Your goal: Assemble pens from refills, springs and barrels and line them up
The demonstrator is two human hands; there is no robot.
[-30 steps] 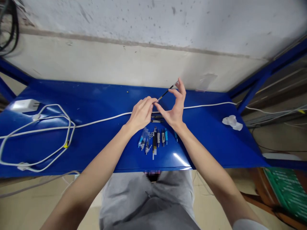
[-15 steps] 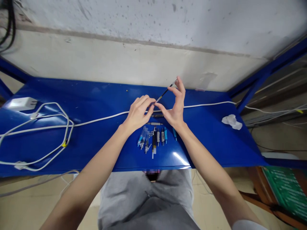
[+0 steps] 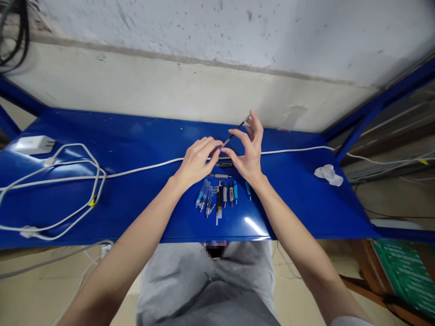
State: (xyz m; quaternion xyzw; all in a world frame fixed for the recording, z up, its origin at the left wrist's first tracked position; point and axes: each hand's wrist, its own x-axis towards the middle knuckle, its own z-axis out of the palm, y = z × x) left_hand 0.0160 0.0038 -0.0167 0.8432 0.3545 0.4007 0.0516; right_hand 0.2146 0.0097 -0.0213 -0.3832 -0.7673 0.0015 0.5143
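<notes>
A thin dark pen refill (image 3: 235, 132) slants up to the right between my hands. My left hand (image 3: 197, 158) is closed in a pinch at its lower end; whether the fingertips also hold a small part is hidden. My right hand (image 3: 249, 151) has thumb and forefinger on the refill, the other fingers bent near its upper end. Below lie clear pen barrels (image 3: 203, 195), dark refills (image 3: 218, 203), grey pen grips (image 3: 224, 194) and a blue pen grip (image 3: 235, 192). Another blue grip (image 3: 248, 190) rests beside my right wrist. A grey pen part (image 3: 220, 175) lies crosswise under my hands.
A white cable (image 3: 142, 170) crosses the blue table (image 3: 142, 213) behind the pen parts and coils at the left. A white power adapter (image 3: 35, 145) sits far left, crumpled white plastic (image 3: 328, 174) on the right. A wall (image 3: 163, 86) stands behind; blue frame bars flank both sides.
My right forefinger has bent and slid a little left along the refill. The left hand keeps its pinch at the lower end. The parts on the table are unmoved.
</notes>
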